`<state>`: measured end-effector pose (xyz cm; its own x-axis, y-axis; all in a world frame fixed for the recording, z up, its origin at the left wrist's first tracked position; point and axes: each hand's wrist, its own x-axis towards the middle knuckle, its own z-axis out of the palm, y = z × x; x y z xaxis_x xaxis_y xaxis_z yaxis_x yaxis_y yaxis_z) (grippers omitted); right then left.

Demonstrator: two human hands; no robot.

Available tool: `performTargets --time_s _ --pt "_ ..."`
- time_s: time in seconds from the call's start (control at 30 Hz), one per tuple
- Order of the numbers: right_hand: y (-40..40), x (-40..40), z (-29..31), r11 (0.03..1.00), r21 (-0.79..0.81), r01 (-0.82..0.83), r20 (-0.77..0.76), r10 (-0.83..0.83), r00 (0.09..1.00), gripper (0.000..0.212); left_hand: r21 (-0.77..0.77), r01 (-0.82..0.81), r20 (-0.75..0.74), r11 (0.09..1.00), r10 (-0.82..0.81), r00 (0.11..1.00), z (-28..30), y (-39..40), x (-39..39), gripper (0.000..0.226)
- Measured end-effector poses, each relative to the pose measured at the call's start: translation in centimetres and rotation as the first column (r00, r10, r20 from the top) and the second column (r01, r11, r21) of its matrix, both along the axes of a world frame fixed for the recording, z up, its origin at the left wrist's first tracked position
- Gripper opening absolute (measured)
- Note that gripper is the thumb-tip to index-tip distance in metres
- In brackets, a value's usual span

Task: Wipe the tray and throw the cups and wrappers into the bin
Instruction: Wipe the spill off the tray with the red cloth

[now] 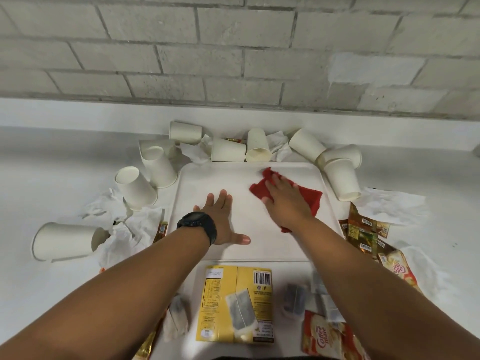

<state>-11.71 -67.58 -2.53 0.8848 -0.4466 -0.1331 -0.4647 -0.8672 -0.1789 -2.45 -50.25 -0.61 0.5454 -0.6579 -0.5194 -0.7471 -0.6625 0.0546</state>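
A white tray point(259, 250) lies on the counter in front of me. My left hand point(223, 219), with a black watch on the wrist, rests flat on the tray's left half, fingers spread. My right hand point(285, 201) presses flat on a red cloth point(310, 197) on the tray's right half. Several white paper cups lie tipped around the tray: one at far left point(65, 241), one at the left edge point(135, 188), one behind the tray point(257, 145), one at right point(342, 181). Brown sachet wrappers point(363, 229) lie right of the tray.
Crumpled white tissues point(130, 229) lie among the cups on the left and at right point(389, 206). A flattened yellow box point(233, 302), tea bags point(294, 298) and creamer packets point(324, 336) lie near the front edge. A brick wall point(233, 48) rises behind the counter. No bin is in view.
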Motion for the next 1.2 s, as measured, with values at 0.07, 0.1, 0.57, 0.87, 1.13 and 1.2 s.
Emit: performTargets --time_s 0.07,0.1,0.57,0.87,1.13,1.2 --pt "1.3 -1.7 0.3 0.987 0.065 -0.145 -0.002 0.145 0.989 0.057 0.0 -0.005 -0.007 1.0 0.005 1.0 0.0 0.0 0.0 0.127" --pt "1.8 -2.7 0.4 0.969 0.093 -0.227 -0.01 0.229 0.973 0.057 0.001 -0.005 -0.009 1.0 0.005 1.0 0.0 0.0 0.0 0.127" --pt "0.9 -4.8 1.0 0.962 0.161 -0.223 -0.07 0.236 0.969 0.054 -0.013 0.001 0.013 1.0 -0.001 1.0 -0.2 0.0 0.0 0.126" --pt "-2.1 -7.3 1.7 0.941 0.224 -0.254 -0.212 0.302 0.93 0.059 -0.012 0.024 0.051 1.0 -0.024 0.998 -0.6 0.0 0.1 0.126" --pt "-0.3 -2.3 1.4 0.997 0.082 0.011 -0.117 -0.001 0.993 0.057 -0.005 0.023 0.044 1.0 -0.023 0.999 -0.6 0.0 0.2 0.126" --pt "1.6 -2.8 1.4 0.991 0.106 -0.08 -0.109 0.091 0.99 0.057 -0.004 0.015 0.037 1.0 -0.015 0.999 -0.6 0.0 0.2 0.127"
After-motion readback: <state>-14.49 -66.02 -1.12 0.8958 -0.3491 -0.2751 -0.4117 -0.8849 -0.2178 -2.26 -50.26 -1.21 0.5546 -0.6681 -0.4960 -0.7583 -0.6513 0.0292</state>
